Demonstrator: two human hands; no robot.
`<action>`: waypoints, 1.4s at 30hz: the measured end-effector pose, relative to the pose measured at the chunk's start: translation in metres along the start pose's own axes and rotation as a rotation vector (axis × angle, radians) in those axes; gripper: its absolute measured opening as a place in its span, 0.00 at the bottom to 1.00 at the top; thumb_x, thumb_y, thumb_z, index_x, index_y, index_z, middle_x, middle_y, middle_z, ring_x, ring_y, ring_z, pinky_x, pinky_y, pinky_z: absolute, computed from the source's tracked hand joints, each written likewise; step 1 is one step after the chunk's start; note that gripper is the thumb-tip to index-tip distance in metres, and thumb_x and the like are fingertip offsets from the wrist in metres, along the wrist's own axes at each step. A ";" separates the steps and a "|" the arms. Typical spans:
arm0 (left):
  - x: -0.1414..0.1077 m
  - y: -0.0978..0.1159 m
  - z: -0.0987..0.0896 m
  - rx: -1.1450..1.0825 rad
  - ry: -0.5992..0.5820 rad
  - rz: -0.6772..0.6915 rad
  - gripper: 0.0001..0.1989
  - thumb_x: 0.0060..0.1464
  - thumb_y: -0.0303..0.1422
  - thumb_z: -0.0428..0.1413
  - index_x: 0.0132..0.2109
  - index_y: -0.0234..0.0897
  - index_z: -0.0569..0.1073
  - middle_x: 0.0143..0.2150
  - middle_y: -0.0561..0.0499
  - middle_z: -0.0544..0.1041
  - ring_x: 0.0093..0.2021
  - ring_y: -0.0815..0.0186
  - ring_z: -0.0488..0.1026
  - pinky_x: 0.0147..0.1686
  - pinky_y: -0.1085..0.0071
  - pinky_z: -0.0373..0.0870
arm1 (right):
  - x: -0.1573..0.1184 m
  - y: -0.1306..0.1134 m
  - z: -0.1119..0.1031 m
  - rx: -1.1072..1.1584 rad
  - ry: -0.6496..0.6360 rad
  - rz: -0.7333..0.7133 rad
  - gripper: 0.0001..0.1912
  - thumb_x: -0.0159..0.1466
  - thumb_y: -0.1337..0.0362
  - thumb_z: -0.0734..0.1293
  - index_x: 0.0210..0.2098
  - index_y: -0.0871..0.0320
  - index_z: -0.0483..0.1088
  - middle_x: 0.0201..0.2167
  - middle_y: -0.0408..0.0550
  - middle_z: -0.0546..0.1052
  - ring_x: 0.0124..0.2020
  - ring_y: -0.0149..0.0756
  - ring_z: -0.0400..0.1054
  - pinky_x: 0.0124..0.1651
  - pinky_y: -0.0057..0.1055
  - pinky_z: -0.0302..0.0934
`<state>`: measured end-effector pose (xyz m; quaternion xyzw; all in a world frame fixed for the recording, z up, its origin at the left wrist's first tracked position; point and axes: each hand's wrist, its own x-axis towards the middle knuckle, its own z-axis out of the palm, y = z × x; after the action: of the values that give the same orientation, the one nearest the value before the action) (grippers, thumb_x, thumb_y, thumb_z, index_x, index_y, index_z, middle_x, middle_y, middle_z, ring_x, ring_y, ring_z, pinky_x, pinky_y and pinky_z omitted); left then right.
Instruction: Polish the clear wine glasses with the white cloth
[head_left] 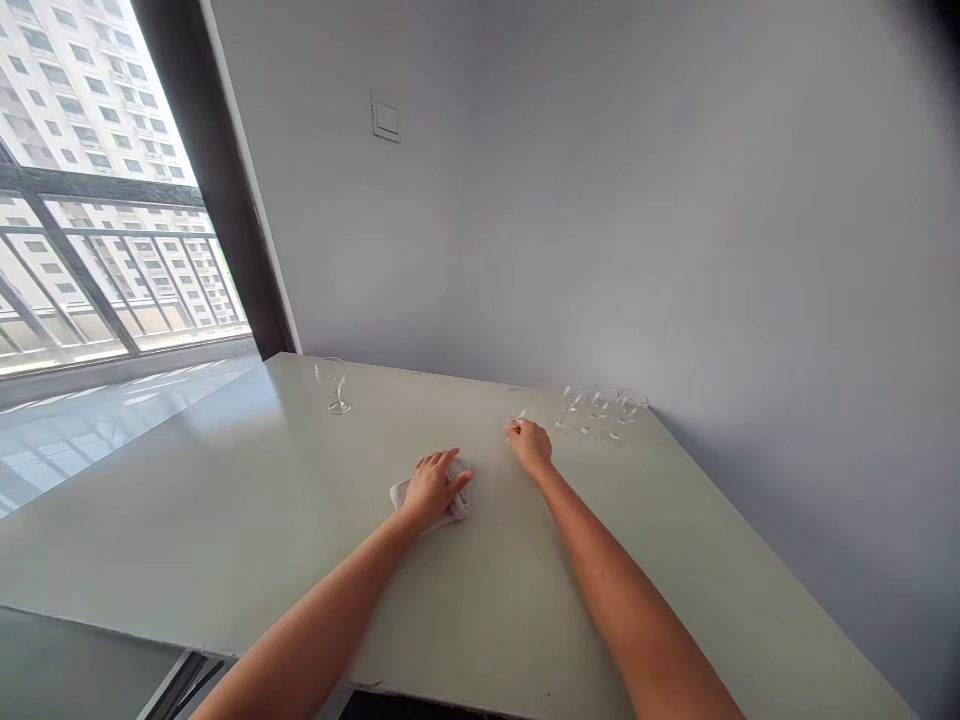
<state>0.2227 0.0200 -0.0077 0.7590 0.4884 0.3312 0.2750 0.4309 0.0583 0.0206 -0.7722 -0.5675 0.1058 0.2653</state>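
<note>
The left hand (432,487) lies palm down and mostly open, its fingers loosely spread and pointing away from the body, with the thumb set apart toward the right; it rests on top of a folded white cloth (459,506), which shows past the fingers on the right and as a corner on the left. The cloth lies on the pale green counter (285,520), near its middle. The right hand (531,444) is farther forward and to the right of the cloth, its fingers curled in and closed on a clear glass (516,417); only a little of that glass shows beyond the knuckles, the rest being hidden by the hand, so whether its foot touches the counter cannot be told. The back of the right hand faces up, the wrist slightly bent, and the right forearm slants up from the lower right corner, reaching forward and leftward. The left forearm slants in the other way, from the bottom edge up and to the right, so that the two arms draw closer toward the hands without touching. Just to the right of the right hand, three stemmed glasses (600,404) stand close together by the wall (675,250). Another stemmed glass (336,385) stands upright, well apart, toward the counter's far left corner.
</note>
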 end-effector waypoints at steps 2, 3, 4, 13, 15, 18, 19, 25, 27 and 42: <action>0.000 -0.004 0.004 0.089 -0.038 0.033 0.20 0.51 0.44 0.51 0.49 0.41 0.69 0.51 0.46 0.70 0.55 0.54 0.61 0.55 0.60 0.51 | 0.019 0.021 -0.003 0.002 0.024 0.084 0.15 0.59 0.60 0.57 0.39 0.57 0.71 0.34 0.50 0.75 0.37 0.38 0.68 0.33 0.27 0.54; 0.000 -0.004 0.005 0.116 -0.047 0.055 0.19 0.51 0.43 0.51 0.48 0.41 0.70 0.51 0.46 0.70 0.54 0.55 0.61 0.54 0.60 0.52 | 0.026 0.029 -0.003 0.006 0.032 0.117 0.16 0.59 0.59 0.57 0.39 0.57 0.71 0.33 0.50 0.75 0.36 0.38 0.68 0.33 0.27 0.55; -0.001 -0.004 0.006 0.138 -0.051 0.076 0.18 0.52 0.41 0.50 0.48 0.41 0.70 0.50 0.47 0.71 0.53 0.56 0.62 0.54 0.61 0.52 | 0.032 0.037 -0.003 0.011 0.039 0.145 0.16 0.59 0.59 0.57 0.40 0.57 0.71 0.33 0.50 0.76 0.36 0.37 0.68 0.32 0.26 0.55; -0.001 -0.002 0.005 0.190 -0.046 0.085 0.14 0.53 0.37 0.48 0.45 0.43 0.72 0.48 0.49 0.72 0.50 0.60 0.64 0.54 0.63 0.53 | 0.072 0.066 0.008 0.042 0.061 0.266 0.18 0.59 0.58 0.57 0.42 0.58 0.71 0.34 0.52 0.76 0.35 0.38 0.69 0.31 0.27 0.57; -0.001 -0.002 0.005 0.187 -0.043 0.080 0.14 0.53 0.37 0.48 0.44 0.42 0.72 0.47 0.50 0.72 0.50 0.60 0.64 0.54 0.63 0.53 | 0.078 0.068 0.010 0.043 0.061 0.265 0.17 0.59 0.58 0.57 0.41 0.58 0.71 0.34 0.52 0.76 0.35 0.37 0.69 0.31 0.27 0.57; -0.001 -0.002 0.005 0.185 -0.038 0.090 0.13 0.53 0.36 0.48 0.44 0.42 0.72 0.47 0.50 0.72 0.50 0.60 0.65 0.53 0.63 0.54 | 0.082 0.068 0.011 0.040 0.058 0.241 0.16 0.59 0.59 0.57 0.39 0.59 0.72 0.34 0.51 0.75 0.35 0.37 0.69 0.31 0.26 0.57; -0.001 -0.002 0.005 0.183 -0.038 0.096 0.13 0.53 0.36 0.48 0.44 0.42 0.72 0.47 0.50 0.72 0.50 0.60 0.65 0.53 0.62 0.54 | 0.081 0.069 0.010 0.038 0.057 0.228 0.15 0.59 0.60 0.57 0.38 0.59 0.72 0.35 0.50 0.75 0.36 0.37 0.69 0.31 0.26 0.57; -0.001 0.002 0.004 0.195 -0.049 0.073 0.13 0.53 0.36 0.48 0.44 0.43 0.72 0.48 0.50 0.72 0.50 0.60 0.64 0.53 0.63 0.54 | 0.062 0.084 0.002 -0.009 0.095 0.209 0.18 0.57 0.69 0.57 0.45 0.61 0.69 0.47 0.55 0.69 0.39 0.35 0.68 0.36 0.26 0.58; -0.001 0.003 0.004 0.206 -0.046 0.074 0.13 0.53 0.36 0.48 0.44 0.43 0.72 0.48 0.50 0.72 0.50 0.60 0.64 0.53 0.63 0.54 | 0.057 0.090 -0.001 -0.032 0.105 0.224 0.20 0.58 0.70 0.56 0.48 0.61 0.67 0.52 0.58 0.63 0.38 0.35 0.69 0.36 0.27 0.58; 0.000 0.000 0.004 0.227 -0.045 0.088 0.12 0.54 0.36 0.48 0.44 0.43 0.72 0.48 0.51 0.72 0.50 0.60 0.65 0.52 0.64 0.55 | 0.064 0.091 -0.009 -0.115 -0.021 0.221 0.22 0.58 0.69 0.56 0.51 0.53 0.64 0.53 0.52 0.62 0.40 0.36 0.68 0.35 0.29 0.58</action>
<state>0.2261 0.0196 -0.0102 0.8132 0.4825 0.2688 0.1834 0.5310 0.0957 -0.0111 -0.8429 -0.4869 0.1095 0.2012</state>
